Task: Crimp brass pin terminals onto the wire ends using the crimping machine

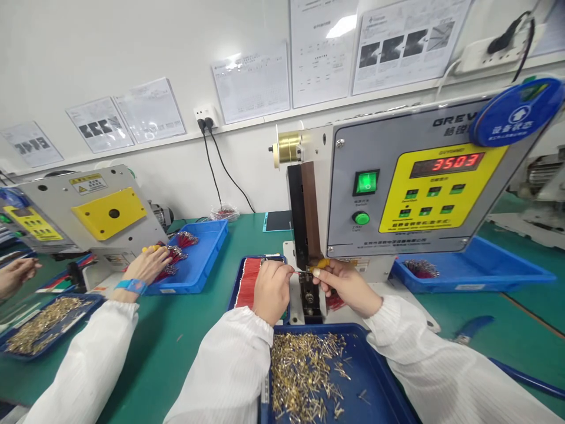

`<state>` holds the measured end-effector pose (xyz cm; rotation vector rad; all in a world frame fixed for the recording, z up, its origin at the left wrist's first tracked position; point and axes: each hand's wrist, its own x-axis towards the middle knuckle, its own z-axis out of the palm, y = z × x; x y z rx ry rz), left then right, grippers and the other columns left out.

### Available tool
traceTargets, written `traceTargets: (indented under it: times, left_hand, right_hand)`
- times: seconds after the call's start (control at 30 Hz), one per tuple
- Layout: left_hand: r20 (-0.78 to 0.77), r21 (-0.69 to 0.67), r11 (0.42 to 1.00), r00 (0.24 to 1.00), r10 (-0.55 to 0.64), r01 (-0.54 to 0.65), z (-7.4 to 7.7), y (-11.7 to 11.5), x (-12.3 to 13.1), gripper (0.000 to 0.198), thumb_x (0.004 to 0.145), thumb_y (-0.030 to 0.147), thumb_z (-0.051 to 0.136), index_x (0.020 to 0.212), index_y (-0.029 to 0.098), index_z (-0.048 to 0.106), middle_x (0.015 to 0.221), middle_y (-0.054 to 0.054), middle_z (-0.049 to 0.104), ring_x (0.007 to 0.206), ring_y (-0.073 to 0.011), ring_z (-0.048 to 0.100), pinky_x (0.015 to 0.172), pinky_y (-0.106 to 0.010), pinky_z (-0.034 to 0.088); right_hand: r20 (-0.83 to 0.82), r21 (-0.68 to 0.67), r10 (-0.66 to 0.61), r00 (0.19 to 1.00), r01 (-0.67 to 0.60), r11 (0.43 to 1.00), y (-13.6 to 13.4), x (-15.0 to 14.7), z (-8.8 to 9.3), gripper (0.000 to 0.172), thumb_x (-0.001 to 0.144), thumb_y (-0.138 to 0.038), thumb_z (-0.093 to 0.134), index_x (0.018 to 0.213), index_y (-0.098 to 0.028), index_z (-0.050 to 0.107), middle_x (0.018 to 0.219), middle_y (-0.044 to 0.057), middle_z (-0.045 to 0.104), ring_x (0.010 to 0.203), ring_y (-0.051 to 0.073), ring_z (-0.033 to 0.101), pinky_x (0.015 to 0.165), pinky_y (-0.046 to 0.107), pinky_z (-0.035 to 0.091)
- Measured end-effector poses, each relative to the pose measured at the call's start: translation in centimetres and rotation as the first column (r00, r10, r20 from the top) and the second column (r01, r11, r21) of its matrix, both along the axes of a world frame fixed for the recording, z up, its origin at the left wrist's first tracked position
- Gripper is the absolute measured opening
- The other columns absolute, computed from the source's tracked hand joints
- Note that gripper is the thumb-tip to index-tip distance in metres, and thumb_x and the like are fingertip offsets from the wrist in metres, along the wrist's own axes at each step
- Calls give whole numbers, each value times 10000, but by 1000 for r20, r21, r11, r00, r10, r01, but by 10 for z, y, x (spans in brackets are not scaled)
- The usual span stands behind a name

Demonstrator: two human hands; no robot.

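Note:
At the front of the grey crimping machine (318,194), my left hand (274,290) pinches a thin red wire (296,272), which points right into the working head (308,288). Facing it from the other side is my right hand (348,287), with a yellow finger cot (322,264) on one finger. Its thumb and fingers are pressed together close to the wire's end; whatever small part is between them is hidden. Just below both hands lies a dark blue tray (375,377) holding a heap of small gold and silver metal pins (304,371).
Red wires (249,280) lie in a tray behind my left hand. Blue trays (481,265) with finished-looking bundles stand right and left. At the left, a co-worker's hand (148,268) with a blue wrist strap reaches over wires beside a second machine (88,206). A blue-handled tool (474,328) lies right.

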<state>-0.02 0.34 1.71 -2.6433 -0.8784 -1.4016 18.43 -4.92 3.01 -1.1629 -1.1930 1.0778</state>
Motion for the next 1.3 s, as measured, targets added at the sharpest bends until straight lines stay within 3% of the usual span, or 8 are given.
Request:
traceTargets:
  times: [0.73, 1.3]
  left_hand:
    - [62, 87, 996, 998, 13, -18, 2, -2, 0, 152, 909, 158, 502, 960, 191, 642, 886, -51, 601, 865, -169, 515, 777, -297, 440]
    - [21, 47, 999, 1000, 12, -13, 0, -2, 0, 169, 919, 164, 476, 938, 192, 642, 895, -57, 591, 875, -175, 512, 771, -312, 449]
  right_hand:
    - [-7, 28, -51, 999, 51, 998, 0, -5, -1, 312, 715, -480, 651, 714, -196, 522, 632, -13, 603, 442, 84, 455, 400, 227, 414]
    - [70, 17, -127, 989, 126, 992, -1, -9, -2, 285, 719, -464, 629, 700, -202, 519, 629, -6, 602, 439, 91, 461, 380, 223, 397]
